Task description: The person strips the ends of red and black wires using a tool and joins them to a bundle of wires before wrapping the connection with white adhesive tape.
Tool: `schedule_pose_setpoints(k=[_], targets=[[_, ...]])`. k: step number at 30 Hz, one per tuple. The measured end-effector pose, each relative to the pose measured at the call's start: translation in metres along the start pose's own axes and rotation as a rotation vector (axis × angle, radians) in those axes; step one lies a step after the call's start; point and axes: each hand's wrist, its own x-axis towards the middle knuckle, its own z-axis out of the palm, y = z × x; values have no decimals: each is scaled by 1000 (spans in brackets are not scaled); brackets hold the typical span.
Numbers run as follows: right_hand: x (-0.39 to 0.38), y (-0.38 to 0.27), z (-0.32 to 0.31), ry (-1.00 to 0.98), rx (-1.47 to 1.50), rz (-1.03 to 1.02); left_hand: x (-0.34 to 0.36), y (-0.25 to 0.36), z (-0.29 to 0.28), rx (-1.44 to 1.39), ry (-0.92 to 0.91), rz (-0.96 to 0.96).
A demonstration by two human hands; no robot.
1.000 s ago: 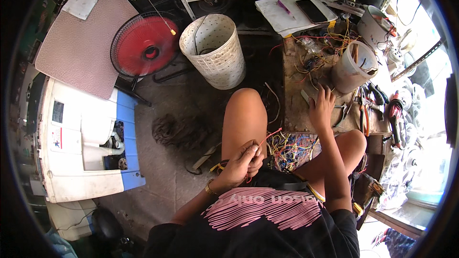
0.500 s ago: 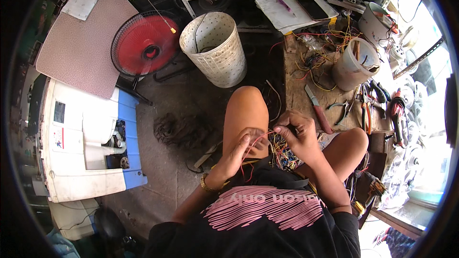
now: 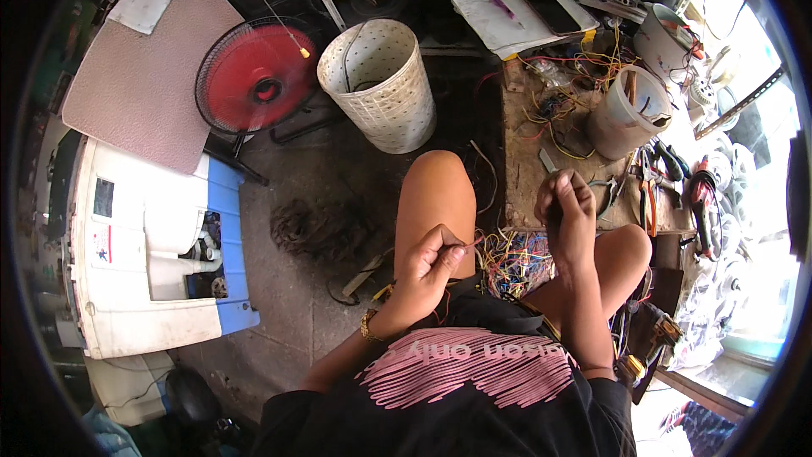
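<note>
My left hand [image 3: 431,264] is closed in a pinch on a thin red wire [image 3: 476,243], whose end pokes out past the fingertips beside my raised knee. My right hand [image 3: 568,211] is apart from it, fingers curled together over the near edge of the wooden bench. Whatever those fingers hold, if anything, is hidden. Behind them shows the blade of a knife [image 3: 546,160]; its red handle is covered by the hand. A tangled heap of coloured wires [image 3: 518,264] lies between my legs, below and between both hands.
On the wooden bench [image 3: 520,195] stand a white bucket [image 3: 622,123], pliers [image 3: 648,199] and loose wires. A phone [image 3: 551,13] rests on a notebook. Ahead are a spotted bin [image 3: 381,93] and a red fan [image 3: 254,80]; a white-and-blue appliance [image 3: 118,305] is at left.
My right hand has let go of the red wire and moved right and away, over the knife handle. The left hand has closed from a looser, spread shape into a pinch.
</note>
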Motion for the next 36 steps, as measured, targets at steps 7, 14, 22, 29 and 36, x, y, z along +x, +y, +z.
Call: schedule_pose_setpoints(k=[7,14,22,29,36], targets=[[-39,-16,28,-296,-826,-275,5,-2,-1,213,79,72],[-37,-7,37,-365,-800,-479,2,12,5,232,91,92],[-45,8,46,-178,46,147,2,22,11,179,0,174],[-7,-8,0,-197,523,205,-7,9,-1,1,39,77],[-33,4,4,-487,-553,70,11,2,-1,75,48,177]])
